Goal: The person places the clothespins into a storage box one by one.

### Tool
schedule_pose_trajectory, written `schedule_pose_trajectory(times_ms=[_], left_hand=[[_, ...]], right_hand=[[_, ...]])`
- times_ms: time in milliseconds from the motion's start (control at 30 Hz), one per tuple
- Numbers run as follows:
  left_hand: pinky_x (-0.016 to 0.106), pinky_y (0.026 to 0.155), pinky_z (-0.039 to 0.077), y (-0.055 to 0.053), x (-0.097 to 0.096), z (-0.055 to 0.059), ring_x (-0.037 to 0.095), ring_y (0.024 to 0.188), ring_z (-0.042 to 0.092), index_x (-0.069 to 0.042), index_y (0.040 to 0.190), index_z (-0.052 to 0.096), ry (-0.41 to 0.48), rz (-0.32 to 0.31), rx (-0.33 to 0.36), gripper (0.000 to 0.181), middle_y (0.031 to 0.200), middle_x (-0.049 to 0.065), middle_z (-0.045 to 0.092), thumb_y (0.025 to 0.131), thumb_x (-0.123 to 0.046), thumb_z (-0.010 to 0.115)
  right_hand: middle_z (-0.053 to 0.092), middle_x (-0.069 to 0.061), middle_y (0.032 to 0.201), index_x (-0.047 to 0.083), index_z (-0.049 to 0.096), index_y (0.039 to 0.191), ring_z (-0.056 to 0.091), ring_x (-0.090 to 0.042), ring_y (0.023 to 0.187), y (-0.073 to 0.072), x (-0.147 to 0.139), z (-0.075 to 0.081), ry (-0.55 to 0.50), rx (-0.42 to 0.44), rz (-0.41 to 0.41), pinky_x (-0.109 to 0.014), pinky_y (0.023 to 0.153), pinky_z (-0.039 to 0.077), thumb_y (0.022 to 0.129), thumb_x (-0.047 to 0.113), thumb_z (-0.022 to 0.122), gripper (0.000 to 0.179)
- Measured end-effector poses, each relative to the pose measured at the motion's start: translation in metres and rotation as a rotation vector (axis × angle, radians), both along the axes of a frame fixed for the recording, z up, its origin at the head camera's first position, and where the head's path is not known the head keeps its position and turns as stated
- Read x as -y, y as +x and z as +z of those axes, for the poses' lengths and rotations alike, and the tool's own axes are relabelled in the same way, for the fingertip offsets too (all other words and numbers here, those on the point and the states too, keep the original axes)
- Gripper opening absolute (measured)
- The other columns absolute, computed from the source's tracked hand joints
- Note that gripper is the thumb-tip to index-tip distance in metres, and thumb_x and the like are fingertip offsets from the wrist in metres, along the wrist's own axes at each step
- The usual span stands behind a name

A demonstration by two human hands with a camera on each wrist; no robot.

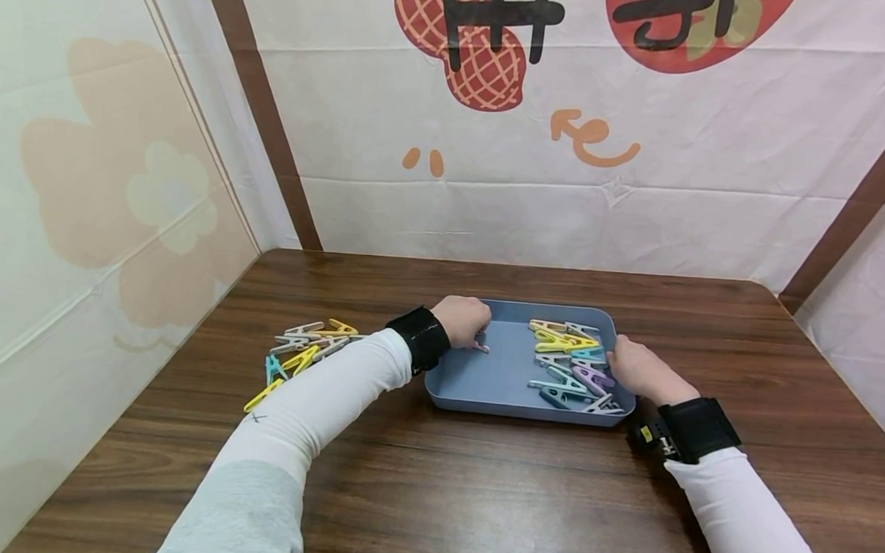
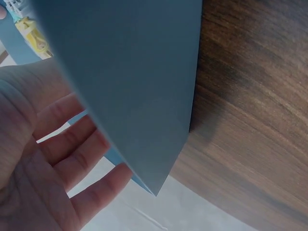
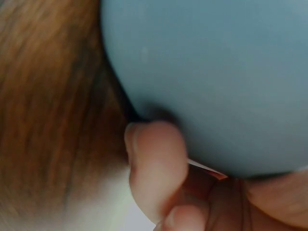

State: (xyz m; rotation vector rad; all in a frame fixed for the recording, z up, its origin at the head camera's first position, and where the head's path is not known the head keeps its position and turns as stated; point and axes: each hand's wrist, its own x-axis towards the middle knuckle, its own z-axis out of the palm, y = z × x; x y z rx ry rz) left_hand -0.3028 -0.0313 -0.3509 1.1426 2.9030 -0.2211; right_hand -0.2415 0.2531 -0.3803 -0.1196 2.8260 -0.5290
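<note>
A blue-grey tray [image 1: 497, 388] stands on the table, with several clothespins [image 1: 566, 346] in yellow, purple, teal, green and grey laid along its right half. My left hand [image 1: 461, 321] reaches over the tray's left side and pinches a small pink clothespin [image 1: 480, 347] low inside it. In the left wrist view, the tray's outer wall [image 2: 130, 86] hides the fingertips of that hand [image 2: 53, 139]. At the opposite end, my right hand [image 1: 646, 371] grips the rim; close up, its fingers [image 3: 159, 163] press against the tray's outer wall [image 3: 207, 82].
To the left of the tray lies a loose pile of clothespins [image 1: 299, 361] in yellow, grey and blue, partly covered by my left sleeve [image 1: 331, 388]. The wooden table [image 1: 476, 487] meets a printed fabric wall [image 1: 491, 212] behind, with another fabric wall on the left.
</note>
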Motion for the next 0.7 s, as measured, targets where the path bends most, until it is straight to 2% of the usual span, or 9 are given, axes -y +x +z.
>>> schedule_pose_trajectory(times_ms=[200,400,567,700], left_hand=[[0.03,0.065,0.045,-0.002,0.0,-0.003,0.014,0.069,0.049,-0.011,0.072,0.057,0.007,-0.006,-0.005,0.034,0.071,-0.002,0.051,0.082,-0.036,0.077],[0.03,0.07,0.048,-0.006,0.009,-0.005,0.013,0.074,0.053,-0.01,0.09,0.069,0.035,-0.031,-0.012,0.032,0.084,-0.001,0.062,0.082,-0.04,0.077],[0.031,0.071,0.049,-0.003,0.024,0.005,0.012,0.078,0.055,-0.01,0.107,0.07,0.104,-0.031,0.016,0.029,0.097,0.002,0.066,0.089,-0.033,0.072],[0.032,0.073,0.049,0.001,0.041,0.013,0.013,0.082,0.057,-0.008,0.114,0.069,0.181,0.005,0.039,0.03,0.104,0.005,0.067,0.092,-0.029,0.067]], right_hand=[[0.052,-0.024,0.098,-0.023,0.031,0.129,0.055,-0.031,0.085,0.001,0.001,0.001,-0.011,0.001,-0.019,-0.037,0.064,0.045,0.103,0.009,0.038,0.042],[0.052,-0.024,0.098,-0.023,0.03,0.131,0.055,-0.03,0.084,0.003,0.002,0.001,-0.03,0.001,-0.018,-0.037,0.063,0.045,0.104,0.009,0.037,0.043],[0.051,-0.022,0.096,-0.022,0.03,0.13,0.055,-0.029,0.08,0.005,0.001,0.001,-0.043,0.0,-0.014,-0.035,0.06,0.044,0.104,0.01,0.037,0.042],[0.05,-0.021,0.093,-0.022,0.03,0.129,0.054,-0.028,0.078,0.006,0.0,0.002,-0.046,0.003,-0.015,-0.035,0.059,0.044,0.104,0.01,0.037,0.041]])
